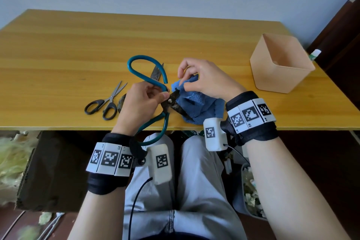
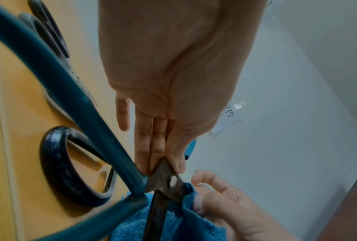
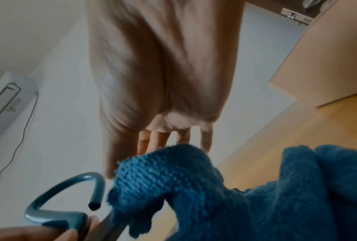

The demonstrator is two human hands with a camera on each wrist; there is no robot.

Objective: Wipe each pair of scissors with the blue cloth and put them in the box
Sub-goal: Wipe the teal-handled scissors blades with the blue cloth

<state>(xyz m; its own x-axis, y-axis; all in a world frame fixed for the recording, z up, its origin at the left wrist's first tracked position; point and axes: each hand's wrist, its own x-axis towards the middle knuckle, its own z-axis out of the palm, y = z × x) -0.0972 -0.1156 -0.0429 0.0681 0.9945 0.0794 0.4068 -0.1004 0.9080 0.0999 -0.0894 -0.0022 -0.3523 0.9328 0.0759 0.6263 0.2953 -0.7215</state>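
My left hand point(image 1: 162, 96) pinches the large teal-handled scissors point(image 1: 170, 101) beside the pivot; the left wrist view shows its fingertips point(image 2: 173, 164) on the dark metal of those scissors point(image 2: 165, 179). One teal loop rises over the table and the other hangs past the front edge. My right hand point(image 1: 185, 84) holds a fold of the blue cloth point(image 1: 200, 107) against the dark blades. The cloth point(image 3: 194, 187) hides most of the blades. Small black-handled scissors point(image 1: 105, 101) lie on the table to the left. The beige box point(image 1: 280, 64) stands open at the right.
Another pair of scissors lies behind my left hand, with its blades point(image 1: 156, 73) and a dark handle ring point(image 1: 121, 101) showing. The wooden table point(image 1: 58, 54) has a wall behind it. A dark door point(image 1: 342, 35) is beyond the box.
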